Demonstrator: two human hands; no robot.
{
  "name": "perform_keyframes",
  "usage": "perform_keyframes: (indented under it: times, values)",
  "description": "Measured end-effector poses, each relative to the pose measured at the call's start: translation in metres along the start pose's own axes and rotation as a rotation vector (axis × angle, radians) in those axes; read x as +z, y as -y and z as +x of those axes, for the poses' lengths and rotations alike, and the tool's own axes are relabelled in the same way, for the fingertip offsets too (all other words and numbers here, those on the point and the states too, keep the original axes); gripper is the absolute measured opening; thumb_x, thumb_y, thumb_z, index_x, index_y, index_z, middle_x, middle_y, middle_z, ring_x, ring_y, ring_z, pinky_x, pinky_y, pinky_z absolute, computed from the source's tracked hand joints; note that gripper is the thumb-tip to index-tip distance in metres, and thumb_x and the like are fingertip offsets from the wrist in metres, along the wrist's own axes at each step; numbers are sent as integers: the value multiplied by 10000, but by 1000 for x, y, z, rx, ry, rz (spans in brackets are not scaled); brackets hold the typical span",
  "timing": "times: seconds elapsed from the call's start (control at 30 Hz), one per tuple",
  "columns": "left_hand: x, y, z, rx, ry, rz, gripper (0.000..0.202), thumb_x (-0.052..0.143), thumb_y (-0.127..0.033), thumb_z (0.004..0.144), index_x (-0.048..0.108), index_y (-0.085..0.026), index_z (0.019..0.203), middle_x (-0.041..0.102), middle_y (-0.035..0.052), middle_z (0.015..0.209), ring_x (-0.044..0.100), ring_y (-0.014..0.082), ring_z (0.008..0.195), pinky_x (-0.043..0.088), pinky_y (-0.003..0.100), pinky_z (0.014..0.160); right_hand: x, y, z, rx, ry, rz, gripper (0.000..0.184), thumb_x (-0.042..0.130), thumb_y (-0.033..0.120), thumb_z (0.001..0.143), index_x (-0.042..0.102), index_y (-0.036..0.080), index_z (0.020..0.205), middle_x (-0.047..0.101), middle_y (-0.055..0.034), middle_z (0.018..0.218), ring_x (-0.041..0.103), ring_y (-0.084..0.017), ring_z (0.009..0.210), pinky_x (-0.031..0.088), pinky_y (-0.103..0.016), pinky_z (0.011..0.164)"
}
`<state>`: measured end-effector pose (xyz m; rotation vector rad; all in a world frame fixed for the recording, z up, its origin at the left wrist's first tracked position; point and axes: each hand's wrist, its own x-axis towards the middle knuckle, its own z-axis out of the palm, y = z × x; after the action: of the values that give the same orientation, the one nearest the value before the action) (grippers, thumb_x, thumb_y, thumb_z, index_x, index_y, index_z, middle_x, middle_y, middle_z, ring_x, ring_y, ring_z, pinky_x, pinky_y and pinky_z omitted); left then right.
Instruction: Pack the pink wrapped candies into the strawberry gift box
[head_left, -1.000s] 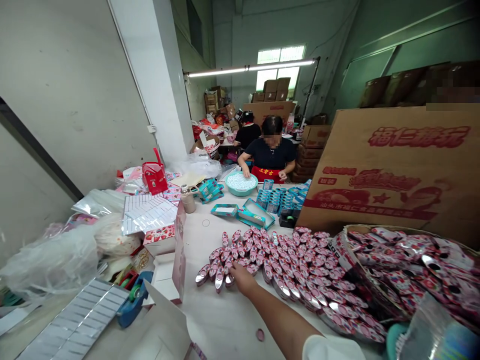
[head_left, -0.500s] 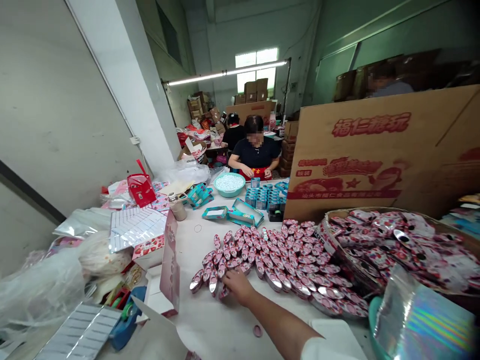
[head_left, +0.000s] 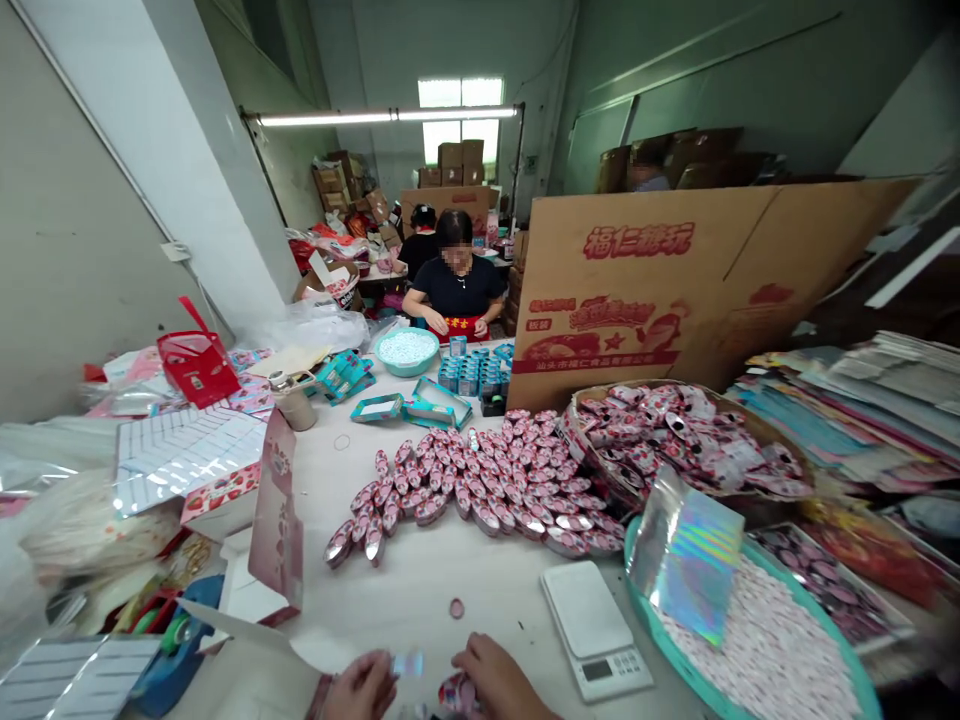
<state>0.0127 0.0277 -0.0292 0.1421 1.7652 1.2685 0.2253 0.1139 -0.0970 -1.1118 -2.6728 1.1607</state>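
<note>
Both my hands are at the bottom edge, close to my body. My left hand (head_left: pixel 362 686) pinches a small shiny blue-silver piece (head_left: pixel 409 663). My right hand (head_left: pixel 491 678) is curled over a small pink packet (head_left: pixel 456 692). Beyond them, rows of pink and silver shoe-shaped packets (head_left: pixel 480 485) lie spread over the white table (head_left: pixel 420 575). A small pink disc (head_left: pixel 457 607) lies alone on the table. A white digital scale (head_left: pixel 596 628) stands right of my right hand.
A teal basin (head_left: pixel 757 650) of white pellets holds a holographic bag (head_left: pixel 686 568). A basket (head_left: pixel 675 430) of pink packets sits by a big printed carton (head_left: pixel 675 290). Open pink boxes (head_left: pixel 259 540) and label sheets (head_left: pixel 180 450) are left. A person in black works across the table.
My right hand has pulled back from the row of packets to the near edge, carrying a packet. My left hand has come into view. The view has swung right and down.
</note>
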Motion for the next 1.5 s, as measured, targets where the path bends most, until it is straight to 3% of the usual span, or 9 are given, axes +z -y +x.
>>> perform_keyframes:
  times: [0.1,0.2,0.37,0.57,0.67,0.8,0.9,1.2,1.5]
  values:
    - [35,-7,1,-93,104,-245,292,852,-310,613,667,-165,786,720,100,883,710,232,875,602,347,797,-8,1,-11,101,-117,-83,383,541,117,739,640,232,1090,588,-84,1142,522,-263,1049,380,-362,913]
    - [59,-17,-6,-182,164,-306,172,767,-225,734,639,-148,821,713,85,873,705,172,828,591,278,760,-29,7,-14,183,-224,-17,499,600,127,704,607,206,1197,575,-106,1165,514,-278,1095,372,-382,966]
    - [76,-24,-18,-220,220,-288,83,686,-183,813,615,-142,829,697,60,840,690,125,773,572,211,714,-65,12,-21,92,-296,490,649,703,209,682,530,211,1307,534,-99,1286,521,-237,1174,382,-354,1043]
    - [94,-27,-27,-261,399,-312,125,726,-179,777,619,-140,829,711,62,878,697,146,784,589,254,751,-73,13,-21,290,-265,1203,776,822,470,572,542,201,1244,515,-143,1348,607,-264,1079,493,-382,886]
    - [101,-27,-26,-265,504,-288,127,722,-186,782,637,-127,856,722,82,907,698,150,804,589,254,775,-70,18,-21,312,-306,1372,651,837,487,565,614,180,1095,634,-114,1185,665,-200,827,507,-342,767]
    - [103,-23,-20,-262,502,-240,111,719,-166,780,632,-123,833,725,79,851,702,154,803,590,244,762,-67,20,-25,391,-350,1557,516,873,450,509,645,135,847,696,-58,767,652,-172,679,500,-302,693]
    - [101,-21,-17,-256,509,-168,129,727,-189,777,620,-118,796,717,73,793,699,147,755,592,239,740,-67,17,-31,431,-377,1589,439,862,432,541,640,136,778,687,-46,733,650,-155,670,493,-275,677]
    - [100,-8,-14,-222,425,-46,229,743,-34,705,561,-144,789,680,21,697,672,102,663,591,218,723,-51,21,-35,511,-364,1603,405,772,449,685,640,205,981,686,-41,957,660,-141,751,452,-225,592]
    - [100,5,-13,-180,412,96,164,716,-127,730,566,-159,788,708,41,775,690,132,754,578,292,806,-24,4,-33,539,-475,1338,290,737,396,618,672,153,760,628,2,617,536,-119,564,408,-253,571]
